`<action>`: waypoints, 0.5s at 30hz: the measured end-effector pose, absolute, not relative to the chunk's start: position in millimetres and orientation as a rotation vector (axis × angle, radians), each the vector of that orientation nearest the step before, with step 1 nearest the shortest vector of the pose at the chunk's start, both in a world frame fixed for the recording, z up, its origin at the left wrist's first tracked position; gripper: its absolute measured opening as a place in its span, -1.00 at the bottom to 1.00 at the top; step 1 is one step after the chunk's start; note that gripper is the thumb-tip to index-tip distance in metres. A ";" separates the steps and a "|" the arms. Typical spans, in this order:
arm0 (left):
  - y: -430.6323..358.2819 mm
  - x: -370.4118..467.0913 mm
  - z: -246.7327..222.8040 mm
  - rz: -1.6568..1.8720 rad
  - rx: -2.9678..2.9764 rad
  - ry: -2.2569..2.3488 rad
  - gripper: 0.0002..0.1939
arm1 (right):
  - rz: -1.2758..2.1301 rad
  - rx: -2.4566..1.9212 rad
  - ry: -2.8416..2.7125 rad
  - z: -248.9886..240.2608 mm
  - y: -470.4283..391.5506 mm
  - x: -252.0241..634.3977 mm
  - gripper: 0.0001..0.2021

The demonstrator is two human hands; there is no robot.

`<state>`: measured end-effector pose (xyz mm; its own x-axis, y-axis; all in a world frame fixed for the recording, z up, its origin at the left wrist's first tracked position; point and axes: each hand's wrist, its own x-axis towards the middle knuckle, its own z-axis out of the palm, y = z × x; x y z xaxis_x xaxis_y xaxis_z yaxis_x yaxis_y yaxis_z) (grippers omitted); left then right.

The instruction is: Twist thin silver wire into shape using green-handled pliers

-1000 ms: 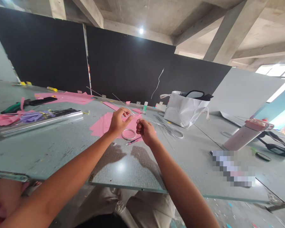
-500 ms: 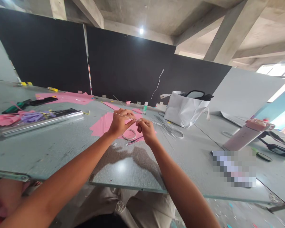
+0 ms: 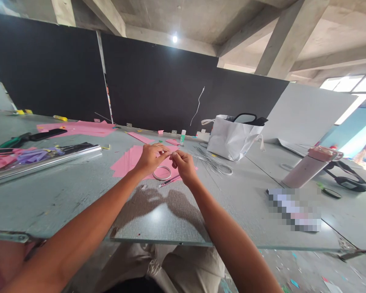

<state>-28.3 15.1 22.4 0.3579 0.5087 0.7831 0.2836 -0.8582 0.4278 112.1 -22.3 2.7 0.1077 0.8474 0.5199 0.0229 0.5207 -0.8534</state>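
Note:
Over the pink paper sheets, my left hand has its thumb and fingers pinched together on a thin wire. Close against it, my right hand is closed, thumb and forefinger gripping the same wire. Much of the wire is too thin to follow. Below the hands, a pale ring like a roll of narrow tape lies on the paper, beside a slim pink-and-dark cutter knife. A loose bundle of silvery wires lies right of my right hand.
A white bag stands behind the wires. Rightward are a pink bottle and a blurred-out object. On the left lie a shiny foil roll, purple scraps and green-handled pliers. A glue stick stands at the back.
The view has shifted slightly to the right. My hands stay close together on the wire, with the left hand's fingers drawn a little tighter.

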 end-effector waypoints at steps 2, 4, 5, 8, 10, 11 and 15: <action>15.5 -29.1 22.3 1.515 2.397 0.647 -0.69 | 0.759 -0.812 -1.330 2.2 -22.7 111.4 -0.73; 16.0 -30.2 20.8 1.524 2.421 0.620 -0.69 | 0.844 -0.778 -1.297 1.4 -23.3 110.5 -0.74; 16.2 -30.9 19.8 1.523 2.449 0.623 -0.68 | 0.904 -0.765 -1.265 1.1 -23.8 110.2 -0.74; 16.3 -33.5 16.6 1.535 2.554 0.701 -0.64 | 1.073 -0.743 -1.151 1.0 -25.3 110.4 -0.79; 16.3 -35.5 15.0 1.552 2.617 0.758 -0.63 | 1.126 -0.742 -1.122 1.5 -26.2 111.2 -0.81; 16.5 -36.4 14.4 1.558 2.644 0.769 -0.63 | 1.138 -0.744 -1.124 1.7 -26.6 111.7 -0.81; 17.8 -38.4 12.0 1.558 2.718 0.754 -0.66 | 1.151 -0.755 -1.171 1.4 -26.0 111.8 -0.77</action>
<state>-38.4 17.8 12.0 0.4239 0.3552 0.8331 0.4334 -0.8873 0.1578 111.8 -26.0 1.4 -0.0192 0.9534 0.3011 -0.2849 0.2834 -0.9157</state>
